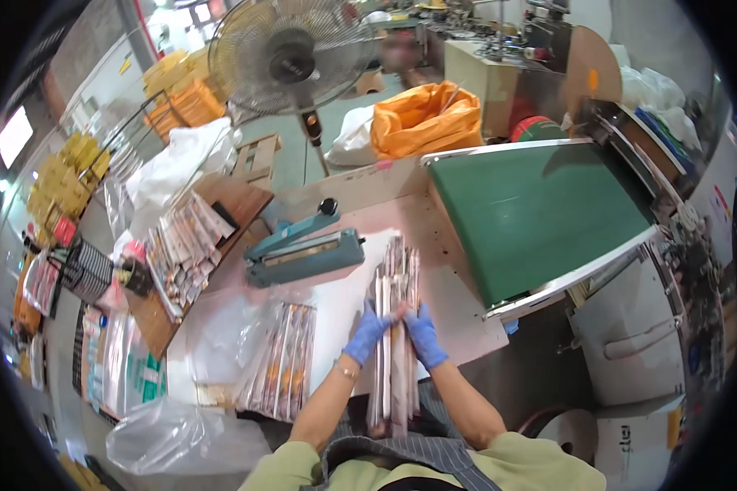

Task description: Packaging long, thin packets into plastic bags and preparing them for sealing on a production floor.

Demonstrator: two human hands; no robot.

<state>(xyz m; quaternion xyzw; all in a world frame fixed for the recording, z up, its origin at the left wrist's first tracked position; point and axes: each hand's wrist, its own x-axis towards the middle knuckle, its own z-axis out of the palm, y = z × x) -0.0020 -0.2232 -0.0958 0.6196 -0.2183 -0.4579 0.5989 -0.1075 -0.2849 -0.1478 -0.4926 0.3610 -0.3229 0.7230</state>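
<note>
Left forearm [326, 405] and right forearm [468, 405] reach forward from the body and converge toward the near edge of the worktop [469, 326]. Elbows stand wider apart than the wrists. Yellow-green sleeves [540, 461] end near the elbows; both forearms are bare below. A bracelet [346, 370] encircles the left wrist. Left hand [367, 337] and right hand [424, 335] wear blue-violet gloves and are held over the worktop's near edge, left of its near right corner. Hands are roughly level, palms turned inward, facing each other. Grip: both closed, pressing from opposite sides. Fingertip detail is partly hidden.
</note>
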